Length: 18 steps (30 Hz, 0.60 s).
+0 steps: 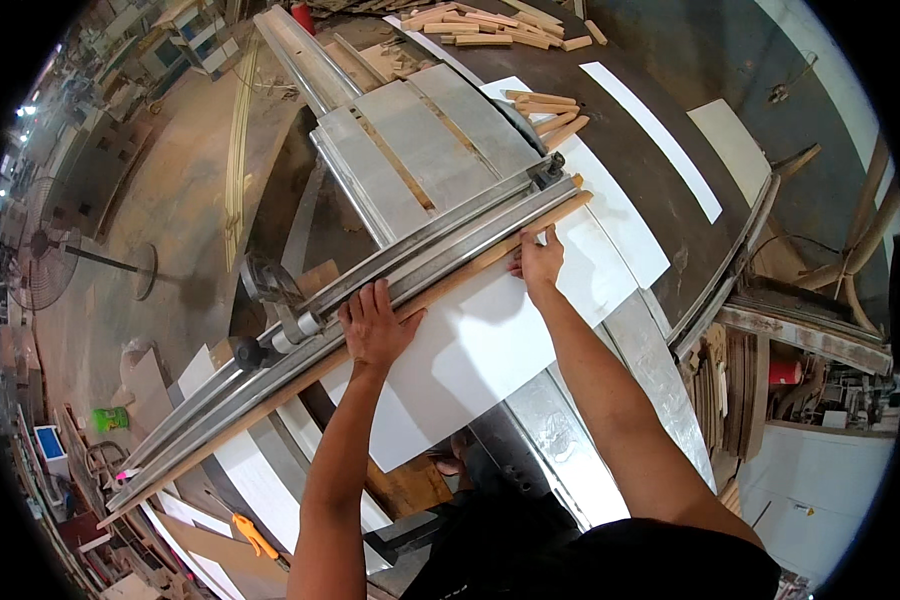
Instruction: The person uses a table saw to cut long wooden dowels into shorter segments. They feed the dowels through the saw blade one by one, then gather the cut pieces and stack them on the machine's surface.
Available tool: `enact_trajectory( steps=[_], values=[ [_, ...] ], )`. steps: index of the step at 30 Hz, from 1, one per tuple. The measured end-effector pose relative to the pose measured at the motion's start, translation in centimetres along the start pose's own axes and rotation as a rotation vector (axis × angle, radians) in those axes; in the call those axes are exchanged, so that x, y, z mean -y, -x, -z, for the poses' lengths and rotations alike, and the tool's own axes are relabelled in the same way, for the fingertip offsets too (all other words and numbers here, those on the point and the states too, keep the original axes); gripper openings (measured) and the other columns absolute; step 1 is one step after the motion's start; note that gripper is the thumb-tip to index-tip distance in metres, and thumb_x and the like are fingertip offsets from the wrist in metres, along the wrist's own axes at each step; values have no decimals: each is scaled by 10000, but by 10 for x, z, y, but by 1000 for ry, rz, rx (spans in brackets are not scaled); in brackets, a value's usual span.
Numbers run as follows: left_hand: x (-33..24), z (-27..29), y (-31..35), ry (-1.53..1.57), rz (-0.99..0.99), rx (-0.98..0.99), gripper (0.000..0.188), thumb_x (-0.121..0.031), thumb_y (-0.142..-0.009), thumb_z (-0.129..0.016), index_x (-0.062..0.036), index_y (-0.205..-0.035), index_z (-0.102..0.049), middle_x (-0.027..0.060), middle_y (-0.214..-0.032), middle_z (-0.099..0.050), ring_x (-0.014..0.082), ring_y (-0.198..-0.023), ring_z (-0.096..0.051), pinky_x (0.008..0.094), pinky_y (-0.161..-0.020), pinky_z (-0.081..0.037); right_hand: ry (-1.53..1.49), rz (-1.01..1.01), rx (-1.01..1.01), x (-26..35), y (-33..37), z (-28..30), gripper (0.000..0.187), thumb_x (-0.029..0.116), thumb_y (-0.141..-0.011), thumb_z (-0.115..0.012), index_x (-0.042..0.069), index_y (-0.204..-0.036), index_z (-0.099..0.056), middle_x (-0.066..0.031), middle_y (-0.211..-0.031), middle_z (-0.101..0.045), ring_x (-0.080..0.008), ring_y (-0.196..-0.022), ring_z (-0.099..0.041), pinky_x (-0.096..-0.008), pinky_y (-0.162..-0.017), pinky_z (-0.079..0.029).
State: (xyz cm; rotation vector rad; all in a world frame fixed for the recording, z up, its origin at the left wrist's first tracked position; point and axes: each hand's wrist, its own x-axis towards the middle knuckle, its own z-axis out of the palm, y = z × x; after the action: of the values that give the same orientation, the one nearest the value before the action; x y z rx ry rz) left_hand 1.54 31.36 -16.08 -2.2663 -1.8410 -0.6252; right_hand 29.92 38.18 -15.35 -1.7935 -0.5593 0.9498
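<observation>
A large white panel (460, 350) lies in front of me, its far edge along a long wooden strip (440, 288). The strip runs slantwise beside a metal fence (490, 222) on the saw table. My left hand (373, 328) rests across the fence and strip, fingers laid over the metal and thumb stretched out to the right along the strip. Farther right, my right hand (540, 258) is at the strip with its fingers bent against it and its wrist above the panel. The tips of some right fingers are hidden.
Beyond the fence is a grey slotted metal table (435, 135). Wood offcuts (490, 28) are heaped on the dark surface (630, 140), with a white strip (655, 140) nearby. An orange-handled tool (255, 537) lies lower left. A standing fan (42, 243) is at far left.
</observation>
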Motion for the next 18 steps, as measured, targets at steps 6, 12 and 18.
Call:
enact_trajectory(
  steps=[6,12,18],
  values=[
    [2,-3,1,5,10,-7,877,-580,-642,-864,-79,-1279,-529,102,-1189,-528,322,-1125,-510,504,-976,-384,11,-21,0,-3,-1,-3,776,217,-990,-627,74,-1614,-188,-114,-637,-620,-213,-438,-614,-338,-361,-496],
    [0,-5,-5,4,10,-29,879,-583,-631,-871,-83,-1273,-537,100,-1186,-531,312,-1119,-512,492,-980,-377,15,-25,-3,4,-3,-4,774,236,-992,-623,82,-1615,-191,-113,-632,-613,-216,-432,-613,-344,-367,-506],
    [-2,-7,-6,-7,62,20,886,-584,-632,-868,-84,-1283,-535,99,-1191,-534,298,-1135,-512,486,-1007,-354,3,-28,-9,6,-7,-5,763,231,-993,-610,85,-1616,-194,-108,-624,-606,-212,-422,-609,-341,-369,-504]
  ],
)
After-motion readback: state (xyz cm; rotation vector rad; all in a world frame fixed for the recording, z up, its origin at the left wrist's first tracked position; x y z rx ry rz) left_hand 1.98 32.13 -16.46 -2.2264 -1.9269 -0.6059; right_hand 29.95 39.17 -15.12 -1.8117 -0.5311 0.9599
